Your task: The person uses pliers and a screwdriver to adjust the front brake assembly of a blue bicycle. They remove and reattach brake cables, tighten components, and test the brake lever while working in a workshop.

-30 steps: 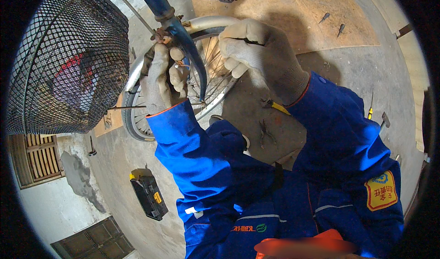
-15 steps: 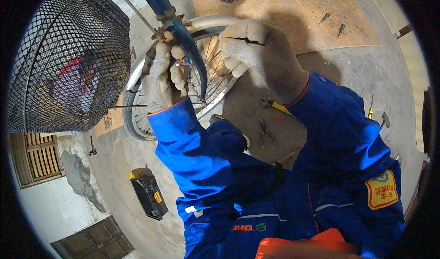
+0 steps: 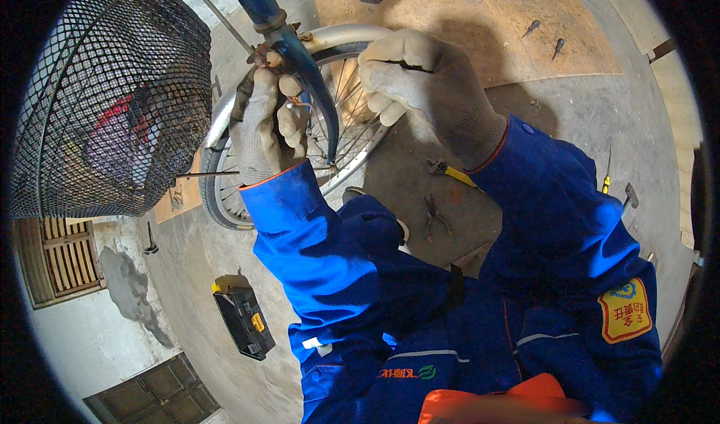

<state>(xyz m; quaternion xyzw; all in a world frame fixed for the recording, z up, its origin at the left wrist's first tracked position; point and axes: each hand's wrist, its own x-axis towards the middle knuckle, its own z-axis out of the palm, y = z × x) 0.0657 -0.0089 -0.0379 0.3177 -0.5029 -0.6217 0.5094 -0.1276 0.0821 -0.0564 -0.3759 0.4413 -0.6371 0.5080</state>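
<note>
Both my hands wear pale knitted work gloves. My left hand (image 3: 262, 128) is curled up beside the blue bicycle fork (image 3: 306, 68), with its fingertips at the rusty bracket (image 3: 264, 55) on the fork's upper part. A thin copper-coloured strand and a bit of blue show by its thumb; what it grips is hidden. On the far side of the fork, my right hand (image 3: 427, 86) is closed in a pinch above the front wheel's edge; whatever its fingers hold cannot be made out. The spoked front wheel (image 3: 214, 176) with its silver mudguard (image 3: 341, 34) lies behind both hands.
A black mesh basket (image 3: 112, 109) with items inside fills the left. On the floor lie pliers (image 3: 435, 218), a yellow-handled tool (image 3: 454, 173), a hammer (image 3: 628, 197) and a black toolbox (image 3: 246, 323). Two small screwdrivers (image 3: 545, 40) rest on brown board (image 3: 480, 11).
Hardly anything differs. My left hand has shifted very slightly at the bracket, while my right hand keeps its pinch in the same place.
</note>
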